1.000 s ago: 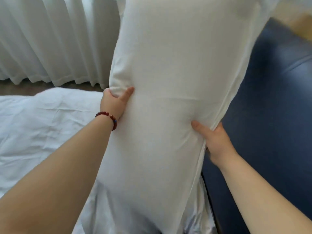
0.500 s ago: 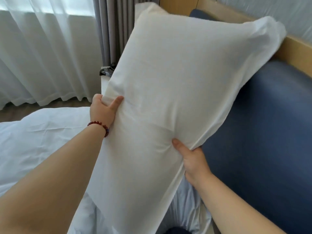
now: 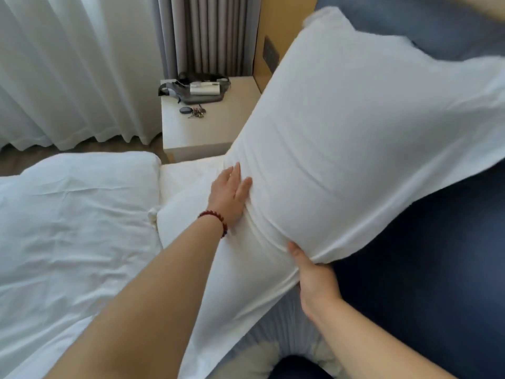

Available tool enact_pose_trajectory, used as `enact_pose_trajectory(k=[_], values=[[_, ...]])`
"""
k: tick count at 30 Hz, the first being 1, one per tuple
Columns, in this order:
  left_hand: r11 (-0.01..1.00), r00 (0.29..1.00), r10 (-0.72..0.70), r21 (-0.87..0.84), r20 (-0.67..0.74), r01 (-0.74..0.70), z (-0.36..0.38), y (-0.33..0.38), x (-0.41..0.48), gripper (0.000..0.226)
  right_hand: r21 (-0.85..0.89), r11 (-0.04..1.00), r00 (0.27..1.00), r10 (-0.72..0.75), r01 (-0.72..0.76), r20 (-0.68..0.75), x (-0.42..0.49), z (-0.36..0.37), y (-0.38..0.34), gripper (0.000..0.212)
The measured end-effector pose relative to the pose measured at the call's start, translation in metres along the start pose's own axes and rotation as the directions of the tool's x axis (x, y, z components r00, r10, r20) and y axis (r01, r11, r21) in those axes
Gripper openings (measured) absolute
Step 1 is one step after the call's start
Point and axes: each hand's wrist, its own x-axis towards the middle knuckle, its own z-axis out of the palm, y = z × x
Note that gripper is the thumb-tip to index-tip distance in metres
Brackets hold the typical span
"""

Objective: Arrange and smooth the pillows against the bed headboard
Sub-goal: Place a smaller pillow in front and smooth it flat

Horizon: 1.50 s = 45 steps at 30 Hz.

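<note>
While the pillow (image 3: 355, 146) hangs tilted, top end over the blue headboard (image 3: 437, 255), the step in hand looks like seating it; smoothing not yet done. Left hand (image 3: 228, 195) lies flat on the pillow's left side, fingers straight, pressing. Right hand (image 3: 314, 274) pinches bunched fabric at the lower right edge, thumb in front. Headboard contact: can't tell, top corner blurred. Next probably needs squaring it upright against the headboard, freeing the bunch, then flattening creases.
</note>
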Motion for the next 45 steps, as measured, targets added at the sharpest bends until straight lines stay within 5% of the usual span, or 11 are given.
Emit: enact_pose_trajectory(k=[7,10,11,14,15,18,22,26,31,37,45], values=[[0.988,1.000,0.006,0.152,-0.013,-0.004,0.033,-0.045,-0.029,0.064,-0.554,0.787,0.897,0.416,-0.273,0.149,-0.015,-0.007,0.007,0.055],[0.988,0.989,-0.109,0.096,-0.096,0.118,0.036,-0.061,-0.046,0.062,-0.797,0.558,0.925,0.129,0.231,0.358,-0.033,0.006,0.001,0.031],[0.983,0.981,-0.158,0.070,-0.116,0.167,0.038,-0.068,-0.053,0.064,-0.754,0.450,0.865,-0.096,0.479,0.492,-0.030,0.015,-0.008,0.026],[0.943,0.928,-0.333,-0.028,-0.165,0.333,0.040,-0.089,-0.074,0.073,-0.504,-0.210,0.368,-0.465,0.838,0.805,0.002,0.051,-0.029,0.032],[0.915,0.896,-0.403,-0.069,-0.183,0.398,0.040,-0.096,-0.079,0.079,-0.495,-0.397,0.324,-0.424,0.773,0.846,0.019,0.063,-0.030,0.040],[0.759,0.742,-0.646,-0.245,-0.177,0.603,0.038,-0.120,-0.093,0.102,-0.506,-0.682,0.563,-0.165,0.528,0.810,0.058,0.077,-0.021,0.061],[0.465,0.579,-0.814,-0.557,0.036,0.688,0.042,-0.151,-0.124,0.107,-0.551,-0.682,0.670,-0.118,0.481,0.732,0.097,0.053,0.006,0.064],[0.395,0.548,-0.827,-0.567,0.124,0.723,0.042,-0.166,-0.129,0.091,-0.575,-0.676,0.690,-0.135,0.460,0.711,0.116,0.042,0.024,0.075],[0.333,0.544,-0.810,-0.593,0.219,0.734,0.033,-0.168,-0.119,0.126,-0.647,-0.602,0.717,-0.168,0.468,0.676,0.125,0.037,0.034,0.076],[0.351,0.648,-0.740,-0.716,0.183,0.603,0.033,-0.151,-0.108,0.110,-0.736,-0.477,0.737,-0.236,0.480,0.634,0.129,0.029,0.049,0.077],[0.647,0.696,-0.686,-0.615,-0.213,0.450,-0.019,-0.154,-0.093,0.067,-0.872,-0.168,0.832,-0.263,0.459,0.489,0.118,0.062,0.104,0.074]])
